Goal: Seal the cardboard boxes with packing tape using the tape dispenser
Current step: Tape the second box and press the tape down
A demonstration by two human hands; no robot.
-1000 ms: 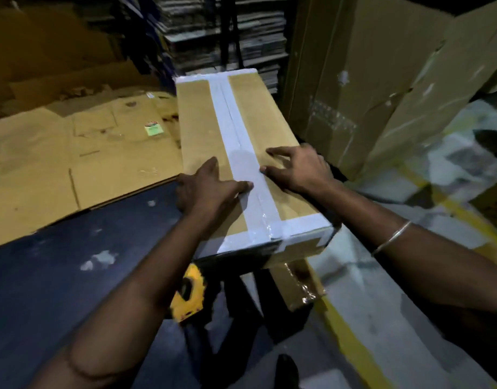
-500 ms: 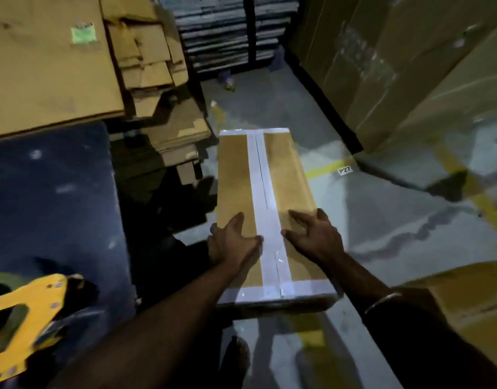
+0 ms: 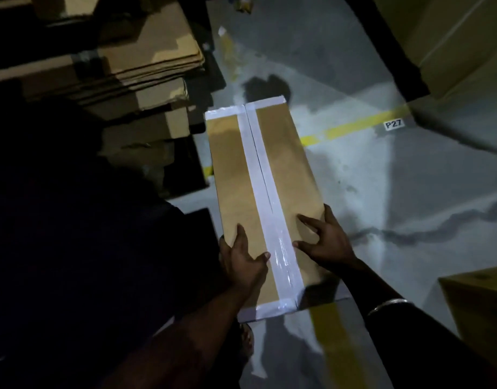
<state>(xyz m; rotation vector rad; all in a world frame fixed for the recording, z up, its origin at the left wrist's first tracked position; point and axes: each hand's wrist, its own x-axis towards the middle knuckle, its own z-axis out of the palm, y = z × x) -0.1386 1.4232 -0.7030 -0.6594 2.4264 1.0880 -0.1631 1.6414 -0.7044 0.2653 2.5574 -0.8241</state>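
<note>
As it hangs between both hands: the long cardboard box (image 3: 269, 192) is carried off any surface, out over the concrete floor (image 3: 382, 192), its far end pointing away from the person and its near end close to the body.
Sealing: white packing tape (image 3: 265, 192) runs the whole length of the centre seam, and cross strips cover the far and near end edges; from how it lies, this box looks finished and is likely on its way to being set down.
Left grip: the left hand (image 3: 243, 259) clasps the near left long edge, thumb lying across the top face toward the tape, fingers wrapped down the side and mostly hidden.
Right grip: the right hand (image 3: 325, 242) holds the near right long edge, fingers spread on the top face, the rest curling over the side; a bangle (image 3: 387, 304) sits on that wrist.
Weight: I would guess light to moderate, since two hands near one end carry it roughly level, though what is inside cannot be told.
Stiffness: the corrugated walls look stiff and the top flat, but the long top flaps could give if pressed near the seam.
Slip: bare cardboard gives friction; the glossy, wrinkled tape near the front would be slick.
Where to hold: along the long side edges, palms under or against the walls, off the tape.
Risk: held near one end, the far end may dip.
Surroundings: flattened cartons (image 3: 146, 66) are stacked to the left, a yellow floor line (image 3: 353, 129) and a "P27" label (image 3: 393, 124) lie beyond.
Dispenser: not visible here.
</note>
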